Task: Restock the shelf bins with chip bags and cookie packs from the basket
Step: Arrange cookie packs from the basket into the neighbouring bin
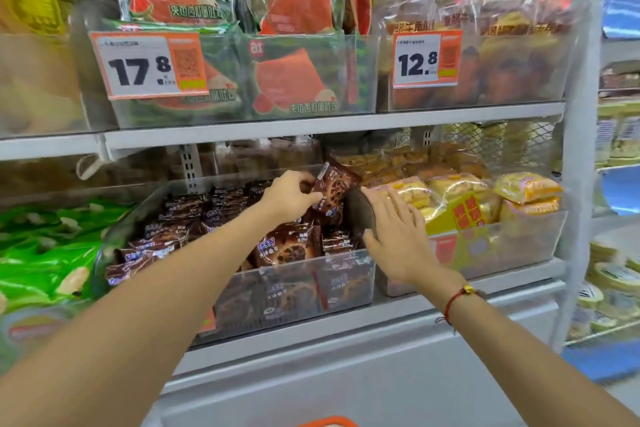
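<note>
1. Orange basket point(329, 422) rim is seen nearest, below both forearms.
2. Right hand point(394, 236), fingers spread flat, is laid on the clear bin point(346, 274) divider edge.
3. Left hand point(291, 196), just left and beyond, is closed on a brown cookie pack point(332, 187), held tilted over the bin's packs.

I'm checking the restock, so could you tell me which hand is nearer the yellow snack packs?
Right. The right hand rests beside the yellow snack packs; the left hand grips a brown cookie pack.
</note>
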{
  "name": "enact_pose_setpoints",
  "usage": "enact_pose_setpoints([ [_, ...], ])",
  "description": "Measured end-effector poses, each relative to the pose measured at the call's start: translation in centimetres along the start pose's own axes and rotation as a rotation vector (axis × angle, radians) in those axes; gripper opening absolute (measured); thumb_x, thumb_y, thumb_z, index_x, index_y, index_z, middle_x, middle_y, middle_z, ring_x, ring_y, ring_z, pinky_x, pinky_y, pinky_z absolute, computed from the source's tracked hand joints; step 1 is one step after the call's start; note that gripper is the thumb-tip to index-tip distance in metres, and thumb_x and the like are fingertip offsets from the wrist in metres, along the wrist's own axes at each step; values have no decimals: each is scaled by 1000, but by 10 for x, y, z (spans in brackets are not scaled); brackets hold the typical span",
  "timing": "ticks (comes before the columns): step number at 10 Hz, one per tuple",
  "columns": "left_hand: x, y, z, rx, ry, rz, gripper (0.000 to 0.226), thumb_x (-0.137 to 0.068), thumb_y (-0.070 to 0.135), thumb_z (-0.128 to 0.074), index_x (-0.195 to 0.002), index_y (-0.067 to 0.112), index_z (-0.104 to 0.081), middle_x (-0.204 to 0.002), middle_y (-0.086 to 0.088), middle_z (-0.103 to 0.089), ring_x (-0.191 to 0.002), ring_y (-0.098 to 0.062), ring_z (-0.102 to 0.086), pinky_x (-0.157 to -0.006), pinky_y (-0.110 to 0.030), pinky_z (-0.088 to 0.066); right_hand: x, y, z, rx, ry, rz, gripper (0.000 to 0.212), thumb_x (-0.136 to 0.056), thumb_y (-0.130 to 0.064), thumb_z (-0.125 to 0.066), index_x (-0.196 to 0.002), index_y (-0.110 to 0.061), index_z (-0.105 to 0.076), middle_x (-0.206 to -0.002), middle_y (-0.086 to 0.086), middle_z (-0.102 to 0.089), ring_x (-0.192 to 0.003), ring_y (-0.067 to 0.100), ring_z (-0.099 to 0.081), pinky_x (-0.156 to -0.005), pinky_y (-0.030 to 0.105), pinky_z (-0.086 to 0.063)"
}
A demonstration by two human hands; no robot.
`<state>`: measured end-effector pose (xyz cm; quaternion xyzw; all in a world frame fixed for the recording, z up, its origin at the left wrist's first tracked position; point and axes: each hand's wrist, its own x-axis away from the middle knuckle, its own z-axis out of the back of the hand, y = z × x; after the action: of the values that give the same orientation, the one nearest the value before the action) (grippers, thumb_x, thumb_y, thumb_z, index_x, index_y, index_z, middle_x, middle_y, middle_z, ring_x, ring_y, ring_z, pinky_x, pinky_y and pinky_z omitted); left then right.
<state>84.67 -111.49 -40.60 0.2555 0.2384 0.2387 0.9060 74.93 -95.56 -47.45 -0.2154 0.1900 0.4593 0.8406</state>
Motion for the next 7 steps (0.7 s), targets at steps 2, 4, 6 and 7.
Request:
enact_pose_setpoints([
  [2, -20, 7, 11, -90, -175, 73, 59, -92, 20, -63, -143, 8, -39, -142, -14, -45, -108, -23, -54, -88, -35, -52, 1, 0, 1, -14, 9, 11, 62, -98, -28, -38, -152, -25, -8, -159, -6, -12, -147, 15, 6, -115, 37, -4],
  [4, -23, 4, 25, -219, -324, 118, 53, -92, 21, -62, -141, 13, -43, -114, -5, -54, -92, -16, -56, -66, -18, -46, 1, 1, -1, -41, 9, 10, 63, -96, -26, -39, -152, -24, -9, -158, -5, -16, -147, 15, 5, -115, 37, -4],
  [6, -26, 6, 4, -370, -212, 16, 44, -85, 30, -71, -125, 15, -62, -132, -4, -58, -120, -23, -54, -103, -35, -42, 2, 0, -1, -44, 1, 6, 63, -97, -26, -38, -152, -25, -8, -158, -6, -13, -147, 14, 7, -116, 38, -3],
  [7, -28, 7, -1, -336, -161, 30, 36, -78, 30, -77, -113, 23, -69, -123, 0, -64, -112, -20, -58, -98, -38, -47, 2, 0, 0, -46, -2, 9, 63, -97, -26, -38, -152, -25, -8, -159, -7, -12, -147, 14, 8, -116, 39, -3],
])
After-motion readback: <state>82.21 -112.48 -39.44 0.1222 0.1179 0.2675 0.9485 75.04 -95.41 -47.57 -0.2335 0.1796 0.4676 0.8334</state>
